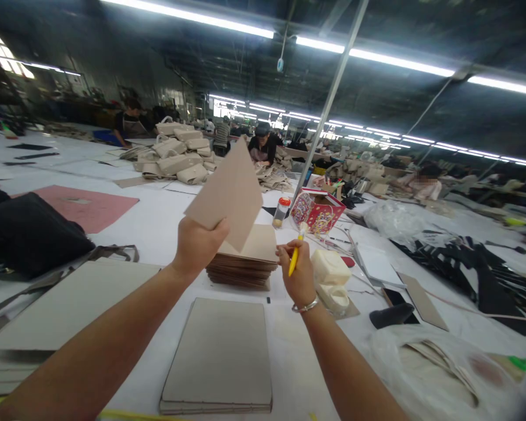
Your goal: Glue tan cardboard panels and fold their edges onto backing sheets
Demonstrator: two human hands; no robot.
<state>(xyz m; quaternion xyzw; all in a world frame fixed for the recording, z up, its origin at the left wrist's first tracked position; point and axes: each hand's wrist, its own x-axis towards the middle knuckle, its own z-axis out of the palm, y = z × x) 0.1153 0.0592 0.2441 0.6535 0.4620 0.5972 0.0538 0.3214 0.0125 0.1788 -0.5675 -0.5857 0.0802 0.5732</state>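
Observation:
My left hand [200, 244] grips a beige sheet [234, 196] by its lower edge, thumb in front. The sheet is raised and bent along a crease. Beneath it sits a thick stack of beige pieces [243, 269], and the fingertips of my right hand [298, 272] are by the stack's right edge; whether they touch it I cannot tell. That hand is closed around a yellow-handled brush [294, 260] with its pale tip upward. Nearer to me lies a neat pile of grey-beige panels [221, 356]. A cut cream plastic jug [332, 269] stands beside my right wrist.
A red-lidded jar [281, 212] and a patterned red box [319, 210] stand behind the stack. Larger panels [79, 298] and black fabric [30, 234] lie left. At right are a phone [398, 304] and a plastic bag [438, 368]. People work beyond heaped beige pieces [175, 152].

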